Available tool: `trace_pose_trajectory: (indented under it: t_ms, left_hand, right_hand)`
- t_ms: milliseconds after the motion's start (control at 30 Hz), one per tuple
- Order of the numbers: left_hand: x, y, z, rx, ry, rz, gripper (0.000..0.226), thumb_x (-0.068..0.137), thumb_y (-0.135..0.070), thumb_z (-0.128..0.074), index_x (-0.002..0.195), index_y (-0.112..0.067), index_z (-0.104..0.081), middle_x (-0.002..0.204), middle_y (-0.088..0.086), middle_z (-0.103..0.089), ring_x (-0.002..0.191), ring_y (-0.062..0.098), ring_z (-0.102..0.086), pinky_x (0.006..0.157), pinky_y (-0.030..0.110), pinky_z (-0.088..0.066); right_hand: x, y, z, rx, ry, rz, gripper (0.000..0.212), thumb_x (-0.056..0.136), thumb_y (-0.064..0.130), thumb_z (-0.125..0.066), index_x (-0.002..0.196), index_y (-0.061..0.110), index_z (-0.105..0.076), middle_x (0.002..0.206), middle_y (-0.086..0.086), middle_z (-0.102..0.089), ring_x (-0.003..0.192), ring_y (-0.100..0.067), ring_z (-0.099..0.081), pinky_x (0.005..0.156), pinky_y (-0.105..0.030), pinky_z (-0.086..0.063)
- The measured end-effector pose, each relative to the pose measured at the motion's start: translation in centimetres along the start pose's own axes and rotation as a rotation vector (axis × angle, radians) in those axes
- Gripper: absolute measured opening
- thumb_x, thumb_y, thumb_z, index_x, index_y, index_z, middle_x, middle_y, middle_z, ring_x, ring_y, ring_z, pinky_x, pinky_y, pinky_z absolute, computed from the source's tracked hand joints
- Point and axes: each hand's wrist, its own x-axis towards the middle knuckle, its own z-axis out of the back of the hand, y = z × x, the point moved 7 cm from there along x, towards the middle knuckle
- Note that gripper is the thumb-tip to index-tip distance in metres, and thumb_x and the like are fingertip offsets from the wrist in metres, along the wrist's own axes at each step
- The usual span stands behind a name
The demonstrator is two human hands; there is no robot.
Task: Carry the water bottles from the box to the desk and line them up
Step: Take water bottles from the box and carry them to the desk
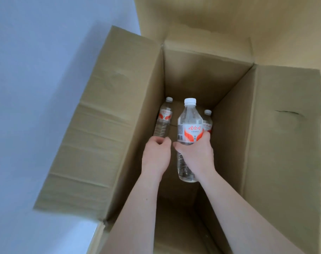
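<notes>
A deep open cardboard box (119, 110) fills the view. My right hand (194, 153) grips a clear water bottle (189, 123) with a white cap and an orange-and-white label, held upright above the box floor. Two more bottles stand far down at the bottom: one (164, 116) against the left wall, another (207, 121) partly hidden behind the held bottle. My left hand (156, 154) hovers inside the box, left of the held bottle, with its fingers curled and nothing in them. It overlaps the lower end of the left bottle, which is much deeper.
The box's flaps are spread out to the left (93, 134), the right (284, 143) and the back (211, 21). A pale blue-grey floor (27, 88) lies to the left of the box. No desk is in view.
</notes>
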Motion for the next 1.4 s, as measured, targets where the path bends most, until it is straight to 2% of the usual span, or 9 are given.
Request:
trace_pose_trajectory:
  t_ms: [100,300,500,567,700,800,900,1000,1400]
  left_hand:
    - [-3.1,1.3,1.8,-0.047,-0.054,0.013,0.013,0.100,-0.037,-0.056,0.109,-0.029,-0.061,0.099,-0.007,-0.069,0.092,0.011,-0.066,0.068,0.024,-0.048]
    - [-8.6,2.8,5.4,-0.163,-0.133,0.036,0.009,0.097,-0.037,-0.057,0.101,-0.030,-0.062,0.090,-0.006,-0.072,0.087,0.011,-0.069,0.071,0.027,-0.053]
    - [-13.4,4.6,9.2,-0.238,-0.164,0.074,0.015,0.092,-0.039,-0.056,0.099,-0.029,-0.066,0.088,-0.004,-0.075,0.090,0.017,-0.072,0.085,0.040,-0.059]
    - [-14.9,5.6,10.7,-0.263,-0.176,0.087,0.015,0.092,-0.039,-0.056,0.101,-0.030,-0.065,0.091,-0.005,-0.074,0.091,0.015,-0.071,0.089,0.041,-0.060]
    - [-17.6,7.7,14.2,-0.344,-0.237,0.099,0.013,0.093,-0.035,-0.057,0.101,-0.028,-0.066,0.092,-0.005,-0.075,0.087,0.010,-0.072,0.090,0.039,-0.059]
    - [-19.6,9.4,17.0,-0.390,-0.287,0.101,0.013,0.092,-0.033,-0.059,0.100,-0.026,-0.067,0.090,-0.002,-0.076,0.083,0.013,-0.072,0.091,0.041,-0.059]
    - [-21.5,11.9,19.2,-0.447,-0.319,0.122,0.014,0.091,-0.032,-0.059,0.099,-0.023,-0.067,0.087,0.000,-0.076,0.078,0.015,-0.070,0.090,0.045,-0.058]
    - [-23.5,15.1,21.1,-0.499,-0.349,0.150,0.016,0.092,-0.034,-0.059,0.102,-0.024,-0.066,0.088,0.000,-0.076,0.082,0.018,-0.071,0.089,0.043,-0.058]
    - [-32.0,27.5,28.2,-0.664,-0.509,0.186,0.016,0.098,-0.031,-0.056,0.105,-0.019,-0.065,0.092,0.000,-0.074,0.080,0.014,-0.070,0.088,0.040,-0.057]
  right_hand:
    - [-2.3,0.1,0.1,-0.019,0.037,0.048,0.078,0.079,0.035,-0.086,0.135,0.028,-0.033,0.115,0.009,-0.054,0.101,-0.012,-0.058,0.067,-0.017,-0.043]
    - [-6.6,0.7,0.3,-0.112,0.099,0.134,0.074,0.080,0.039,-0.085,0.134,0.026,-0.036,0.116,0.009,-0.055,0.103,-0.012,-0.059,0.067,-0.014,-0.042]
    - [-11.4,2.5,-0.2,-0.135,0.192,0.231,0.073,0.078,0.037,-0.087,0.129,0.030,-0.035,0.114,0.008,-0.055,0.104,-0.014,-0.061,0.073,-0.019,-0.049]
    - [-13.3,3.4,-0.8,-0.148,0.229,0.286,0.072,0.077,0.037,-0.088,0.125,0.032,-0.034,0.115,0.008,-0.056,0.105,-0.013,-0.061,0.078,-0.021,-0.051]
    - [-17.5,4.9,-2.7,-0.127,0.299,0.377,0.071,0.074,0.034,-0.089,0.120,0.035,-0.034,0.111,0.010,-0.058,0.101,-0.011,-0.061,0.072,-0.018,-0.046]
    - [-20.4,5.8,-4.4,-0.107,0.355,0.416,0.070,0.072,0.032,-0.090,0.119,0.035,-0.037,0.106,0.013,-0.058,0.097,-0.011,-0.063,0.073,-0.022,-0.048]
    - [-23.1,6.2,-5.9,-0.111,0.402,0.448,0.070,0.071,0.034,-0.091,0.119,0.033,-0.040,0.103,0.012,-0.059,0.093,-0.010,-0.064,0.072,-0.023,-0.051]
    - [-26.1,5.9,-7.4,-0.133,0.433,0.479,0.068,0.070,0.037,-0.091,0.116,0.033,-0.041,0.099,0.014,-0.060,0.088,-0.006,-0.063,0.064,-0.018,-0.046]
    - [-38.4,1.3,-15.4,-0.289,0.610,0.596,0.062,0.071,0.030,-0.088,0.117,0.026,-0.047,0.098,0.011,-0.066,0.085,-0.007,-0.066,0.066,-0.028,-0.050]
